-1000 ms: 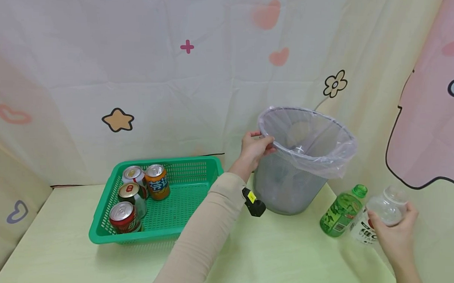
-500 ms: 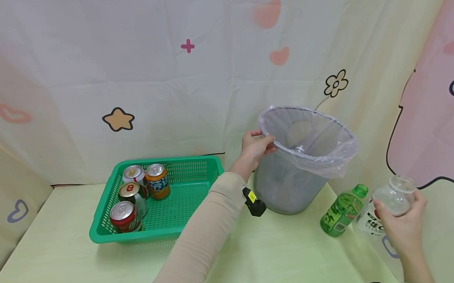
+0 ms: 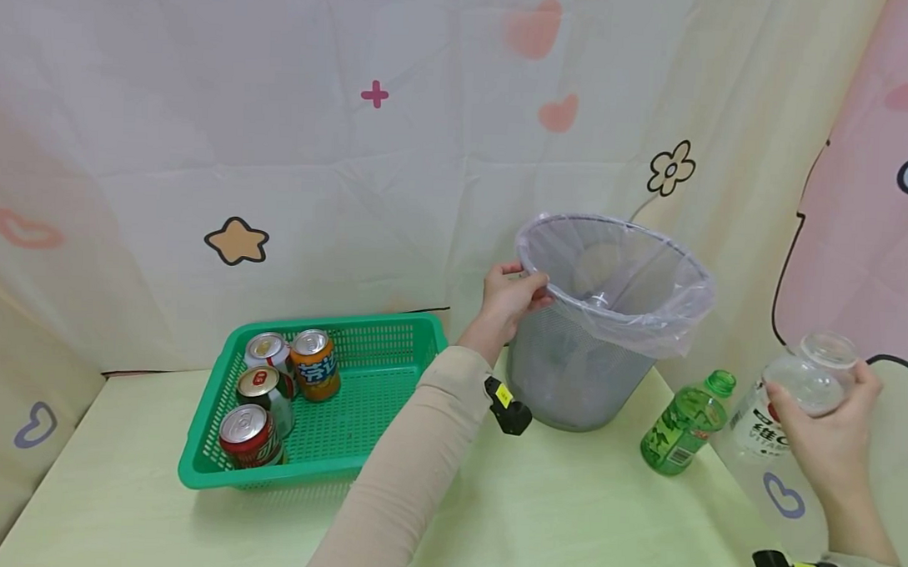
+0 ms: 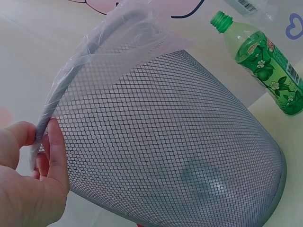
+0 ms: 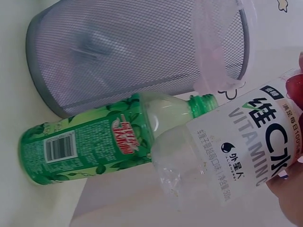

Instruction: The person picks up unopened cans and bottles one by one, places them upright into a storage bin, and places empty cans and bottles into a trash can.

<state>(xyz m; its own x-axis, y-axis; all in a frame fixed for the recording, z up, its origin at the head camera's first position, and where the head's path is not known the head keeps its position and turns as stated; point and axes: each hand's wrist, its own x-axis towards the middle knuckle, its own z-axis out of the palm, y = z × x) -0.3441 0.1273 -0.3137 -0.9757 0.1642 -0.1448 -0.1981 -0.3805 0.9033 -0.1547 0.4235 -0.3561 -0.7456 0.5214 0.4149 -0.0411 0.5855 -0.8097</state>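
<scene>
My left hand (image 3: pixel 511 300) pinches the rim of a grey mesh wastebasket (image 3: pixel 571 379), thumb on one side and fingers on the other. A thin translucent liner (image 4: pixel 118 52) is folded over that rim, and something clear lies inside the basket. At the far right, my right hand (image 3: pixel 832 430) grips a clear plastic bottle (image 3: pixel 772 420) with a white vitamin-drink label; its mouth has no cap. A green, capless plastic bottle (image 3: pixel 685 425) stands on the table between the wastebasket and the held bottle. In the right wrist view the clear bottle (image 5: pixel 227 146) overlaps the green one.
Left of the wastebasket sits a green plastic basket (image 3: pixel 374 422). Several drink cans are grouped at its left end, among them an orange can (image 3: pixel 316 366) and a red can (image 3: pixel 249 439). Printed cloth (image 3: pixel 315 187) hangs behind the table and along the right side.
My right hand has carried the clear bottle to the right, away from the green bottle. The left hand keeps its hold on the wastebasket rim.
</scene>
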